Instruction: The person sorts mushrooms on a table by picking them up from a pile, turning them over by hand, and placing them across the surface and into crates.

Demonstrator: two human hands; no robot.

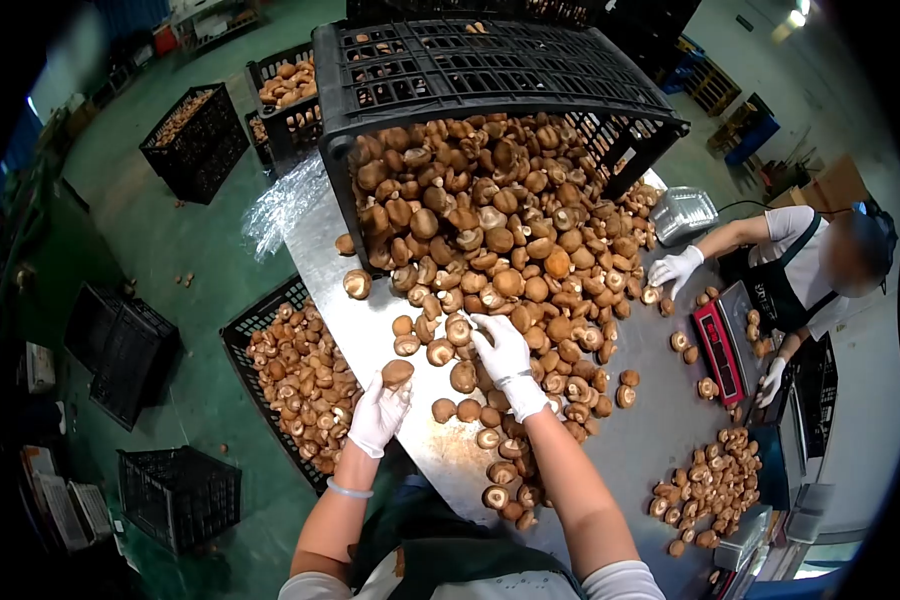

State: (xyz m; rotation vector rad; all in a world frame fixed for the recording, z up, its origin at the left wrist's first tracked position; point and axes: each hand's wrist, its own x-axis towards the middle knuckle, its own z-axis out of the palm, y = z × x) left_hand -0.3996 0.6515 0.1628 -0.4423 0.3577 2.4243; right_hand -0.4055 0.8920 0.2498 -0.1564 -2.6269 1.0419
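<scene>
White gloves cover both hands. My left hand (pixel 379 414) is closed on a brown shiitake mushroom (pixel 398 374), held cap up beside the metal table's left edge. Over the table, the fingers of my right hand (pixel 503 355) close on the right side of another shiitake mushroom (pixel 459 330), whose pale underside shows. Loose mushrooms (pixel 463 377) lie around that hand. Behind it, a large heap of mushrooms (pixel 510 215) spills from a black crate (pixel 500 100) tipped on its side. Below my left hand, a black crate (pixel 238 345) on the floor holds many mushrooms.
Across the table (pixel 630 480), a co-worker's gloved hand (pixel 676 268) touches mushrooms near a red scale (pixel 720 350). A smaller mushroom pile (pixel 710 485) lies at right. Clear plastic trays (pixel 683 213) and plastic wrap (pixel 282 205) rest along the edges. More crates (pixel 178 495) stand at left.
</scene>
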